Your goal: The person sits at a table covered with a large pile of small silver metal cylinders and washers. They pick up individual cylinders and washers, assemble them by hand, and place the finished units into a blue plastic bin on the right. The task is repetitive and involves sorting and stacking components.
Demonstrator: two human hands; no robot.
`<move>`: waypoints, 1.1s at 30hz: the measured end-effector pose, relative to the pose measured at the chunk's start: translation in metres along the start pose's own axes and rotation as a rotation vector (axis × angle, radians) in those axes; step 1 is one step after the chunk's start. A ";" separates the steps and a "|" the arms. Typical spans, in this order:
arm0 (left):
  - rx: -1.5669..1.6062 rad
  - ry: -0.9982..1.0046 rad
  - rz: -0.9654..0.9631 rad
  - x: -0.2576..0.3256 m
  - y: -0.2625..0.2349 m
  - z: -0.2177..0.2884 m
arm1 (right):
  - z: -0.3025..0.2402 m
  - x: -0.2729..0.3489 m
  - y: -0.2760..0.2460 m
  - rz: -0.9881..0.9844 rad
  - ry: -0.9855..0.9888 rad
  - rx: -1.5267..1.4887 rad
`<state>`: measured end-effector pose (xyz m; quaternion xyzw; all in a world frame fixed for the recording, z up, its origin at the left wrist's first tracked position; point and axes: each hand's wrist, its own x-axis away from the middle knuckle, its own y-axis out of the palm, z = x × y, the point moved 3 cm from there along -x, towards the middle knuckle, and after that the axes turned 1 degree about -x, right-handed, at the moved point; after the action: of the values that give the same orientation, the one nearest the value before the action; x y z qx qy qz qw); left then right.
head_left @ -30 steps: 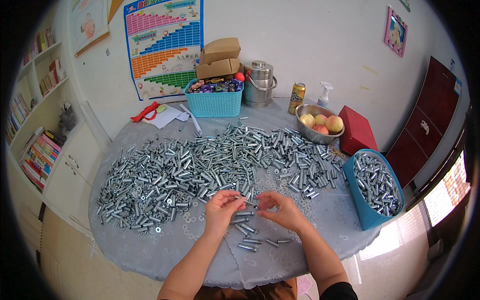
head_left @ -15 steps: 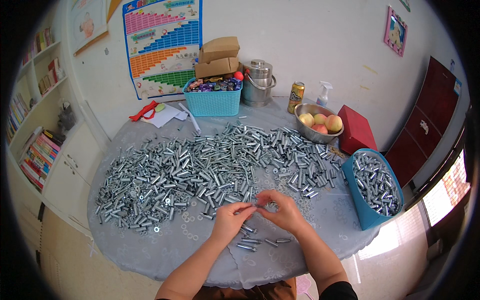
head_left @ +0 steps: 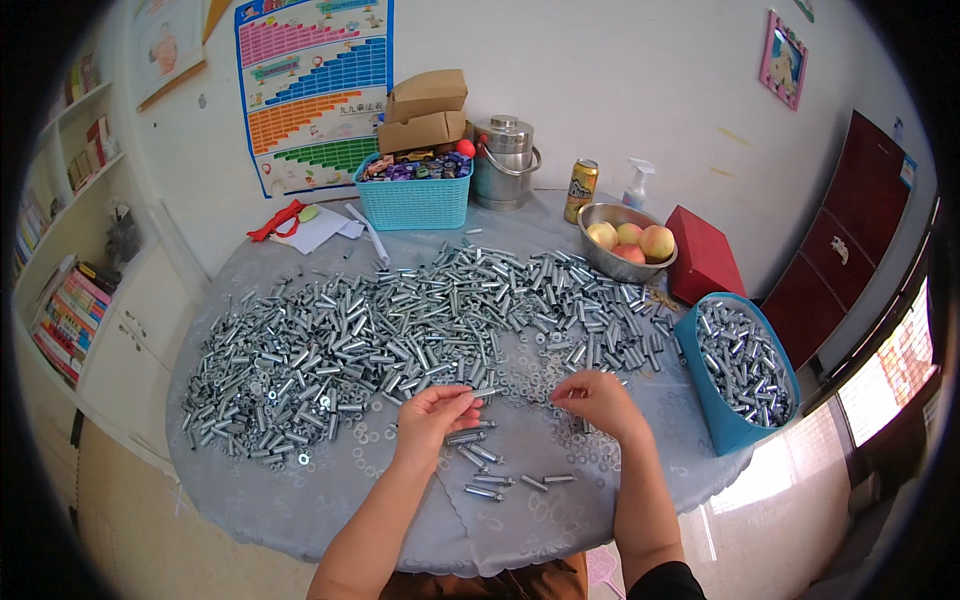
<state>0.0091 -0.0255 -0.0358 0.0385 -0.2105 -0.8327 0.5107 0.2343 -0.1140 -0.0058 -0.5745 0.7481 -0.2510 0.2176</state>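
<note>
My left hand (head_left: 432,418) is closed in a pinch on a short silvery metal sleeve (head_left: 484,392), which points to the right from the fingertips. To its right, my right hand (head_left: 602,402) is held low over a scatter of flat washers (head_left: 530,376). Its thumb and fingers are pressed together, and anything between them is too small to make out. A broad heap of metal sleeves (head_left: 340,345), with washers mixed in, spreads beyond both hands. Nearer to me, several bolt-and-sleeve pieces (head_left: 484,492) lie loose on the grey tablecloth (head_left: 360,520).
At the right edge stands a blue bin (head_left: 730,430) full of metal pieces. Along the back are a turquoise basket (head_left: 415,205) of toys, a steel canister (head_left: 505,165), a can (head_left: 580,190), a spray bottle (head_left: 637,185), a fruit bowl (head_left: 625,270) and a red box (head_left: 705,255).
My hands, together half a second ago, have parted. The left has drawn slightly left with the sleeve, and the right has moved right to the washers. The whole view has shifted a little.
</note>
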 end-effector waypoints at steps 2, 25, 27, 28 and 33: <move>0.002 -0.014 -0.007 0.001 0.001 0.000 | 0.006 0.002 0.004 -0.145 0.022 0.068; 0.005 -0.037 -0.054 0.002 0.003 -0.002 | -0.007 0.003 0.016 -0.123 0.082 0.290; 0.011 -0.050 -0.059 0.003 0.004 -0.003 | -0.003 -0.002 0.020 -0.056 0.026 0.026; 0.013 -0.056 -0.062 0.003 0.004 -0.003 | -0.002 -0.004 0.021 -0.022 -0.003 -0.106; 0.062 -0.121 -0.103 0.002 0.003 -0.008 | -0.010 -0.007 0.036 -0.125 0.036 -0.609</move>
<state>0.0129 -0.0308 -0.0412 0.0145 -0.2644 -0.8517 0.4521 0.2026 -0.0985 -0.0206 -0.6537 0.7557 -0.0382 0.0065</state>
